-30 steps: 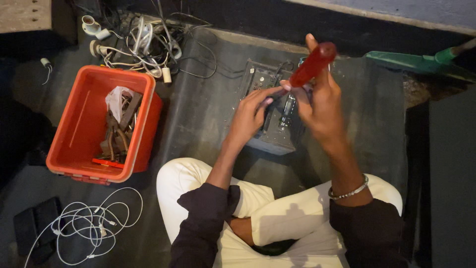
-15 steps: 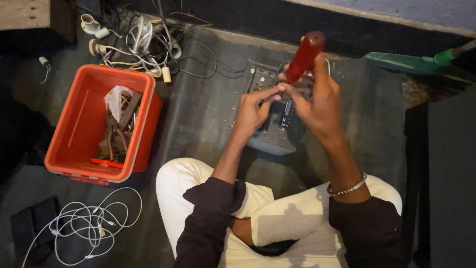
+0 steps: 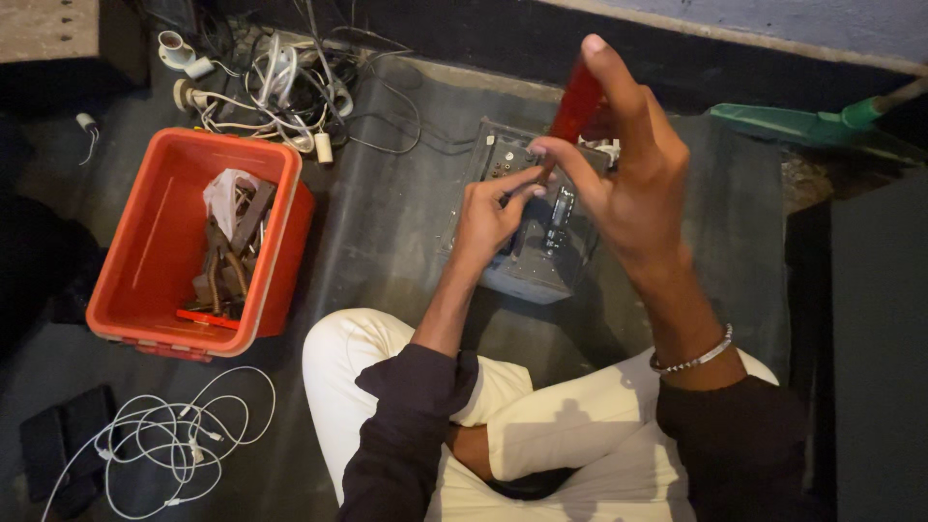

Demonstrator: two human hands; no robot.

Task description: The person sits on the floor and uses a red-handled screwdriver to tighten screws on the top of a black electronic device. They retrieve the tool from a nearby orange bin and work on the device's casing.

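Red-handled screwdriver (image 3: 577,101), rigid and light, clamped by the right hand (image 3: 633,179) at the handle; left hand (image 3: 488,217) fingers pinch its shaft over the grey metal electronics unit (image 3: 527,261), centre floor.

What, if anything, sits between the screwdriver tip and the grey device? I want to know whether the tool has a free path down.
Only the left hand. Its fingertips pinch at the tip of the red-handled screwdriver, held by the right hand, just above the grey device. No cable or other object shows between them; the tip itself is hidden.
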